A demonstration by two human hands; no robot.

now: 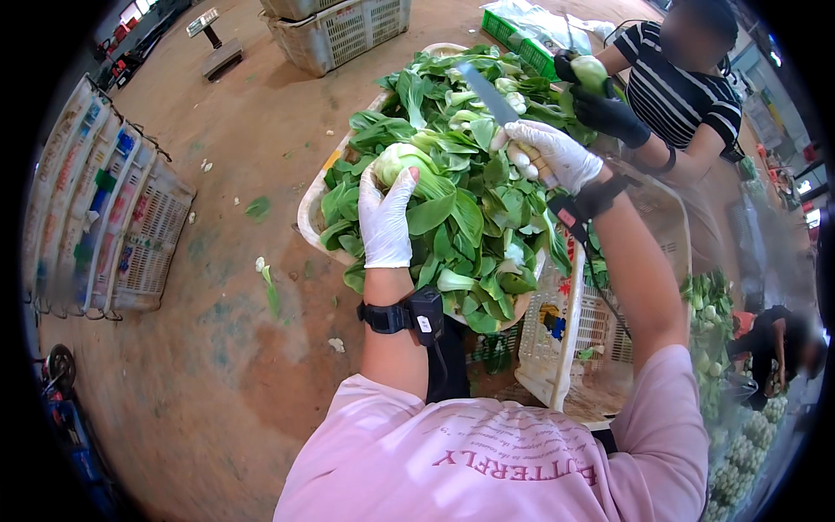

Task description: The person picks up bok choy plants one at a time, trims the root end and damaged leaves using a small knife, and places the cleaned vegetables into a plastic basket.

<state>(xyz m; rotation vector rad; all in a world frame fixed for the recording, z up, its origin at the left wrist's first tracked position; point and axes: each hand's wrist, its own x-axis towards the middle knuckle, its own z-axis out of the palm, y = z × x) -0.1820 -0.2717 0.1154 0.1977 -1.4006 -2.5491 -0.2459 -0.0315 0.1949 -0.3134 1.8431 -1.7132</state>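
My left hand [385, 217], in a white glove, is closed around a head of bok choy [405, 162]. Its pale base shows above my thumb, and its leaves spread toward the lower right. In my gloved right hand [561, 155] is a knife [487, 93], the blade pointing up and left, apart from the held head. Parts of the handle are hidden by my fingers. Beneath both hands, many loose heads of bok choy [504, 209] are heaped in a pale crate [310, 217], whose rim shows at the left.
Stacked crates [152, 226] stand at the left, with another crate [344, 39] at the far side. A white basket [548, 348] is by my right arm. Across the heap, a co-worker [687, 91] in black gloves holds a vegetable. Scraps [268, 283] lie on the floor.
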